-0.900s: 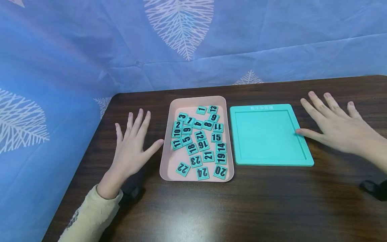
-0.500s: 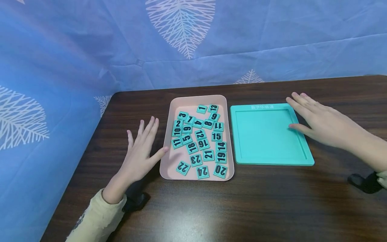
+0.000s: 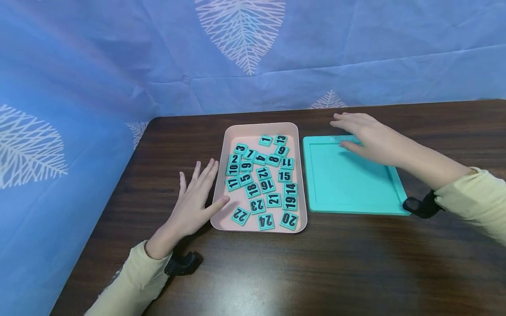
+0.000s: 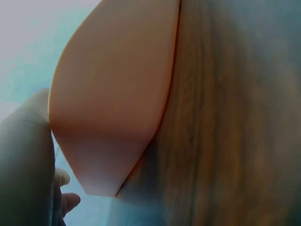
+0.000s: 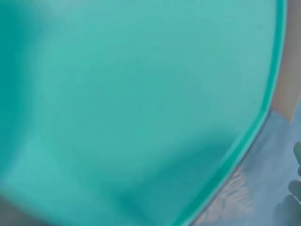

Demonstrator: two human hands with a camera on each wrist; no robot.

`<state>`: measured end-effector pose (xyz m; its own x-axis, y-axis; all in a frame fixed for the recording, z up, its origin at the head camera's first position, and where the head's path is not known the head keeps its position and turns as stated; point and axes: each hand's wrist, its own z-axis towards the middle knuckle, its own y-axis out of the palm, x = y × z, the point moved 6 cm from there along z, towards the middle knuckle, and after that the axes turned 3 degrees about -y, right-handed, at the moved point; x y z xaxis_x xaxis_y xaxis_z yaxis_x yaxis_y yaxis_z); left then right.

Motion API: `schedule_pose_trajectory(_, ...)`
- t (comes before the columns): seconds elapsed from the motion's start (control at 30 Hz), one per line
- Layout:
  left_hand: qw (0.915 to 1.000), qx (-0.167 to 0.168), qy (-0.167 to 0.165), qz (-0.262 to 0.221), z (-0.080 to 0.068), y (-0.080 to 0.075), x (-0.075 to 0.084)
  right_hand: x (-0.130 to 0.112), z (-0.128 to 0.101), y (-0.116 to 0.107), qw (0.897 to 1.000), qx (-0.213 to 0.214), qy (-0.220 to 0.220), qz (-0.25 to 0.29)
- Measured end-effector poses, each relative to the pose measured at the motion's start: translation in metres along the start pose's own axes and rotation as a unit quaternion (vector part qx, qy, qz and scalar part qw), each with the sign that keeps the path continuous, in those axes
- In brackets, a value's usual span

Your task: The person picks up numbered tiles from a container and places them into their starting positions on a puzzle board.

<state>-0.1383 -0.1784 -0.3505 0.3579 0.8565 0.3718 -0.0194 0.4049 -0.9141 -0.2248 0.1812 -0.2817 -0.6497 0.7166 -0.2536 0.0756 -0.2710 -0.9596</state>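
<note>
Dark brown wood grain covers the surface (image 3: 316,272), which is backed at 12 o'clock and walled at 9 o'clock by a blue cloth (image 3: 99,66) printed with white leaves. One pink tray (image 3: 258,128) with rounded corners sits near the middle of the surface, and one teal board (image 3: 348,184), a shallow square frame with a raised rim, lies just beside it at 3 o'clock. Inside the tray lie small teal tiles (image 3: 272,199) bearing black numbers, scattered at odd angles, some overlapping; numbers from 1 to 24 are readable, though an exact count is hard where tiles overlap. The left hand (image 3: 195,202) rests flat at the tray's 9 o'clock edge, fingers straight and spread, thumb touching the rim. The right hand (image 3: 367,136) hovers over the board's 12 o'clock edge, fingers extended and loosely together, holding nothing. Both arms wear pale yellow sleeves (image 3: 470,197). The wrist views are blurred close-ups of the tray and the board.
</note>
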Motion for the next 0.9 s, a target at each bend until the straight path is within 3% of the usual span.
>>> schedule_pose_trajectory(0.23, 0.9999, 0.004, 0.01, 0.001, 0.0, 0.004, -0.001, -0.025, 0.045, 0.002, 1.0, -0.003, -0.03, 0.008)
schedule_pose_trajectory(0.5, 1.0, -0.008, 0.001, 0.001, -0.001, 0.007, -0.005, -0.042, 0.086, 0.018, 0.995, 0.004, -0.1, 0.002)
schedule_pose_trajectory(0.9, 0.9997, -0.012, 0.01, -0.017, 0.0, 0.008, -0.005, -0.056, 0.124, 0.039, 0.989, -0.04, -0.135, 0.047)
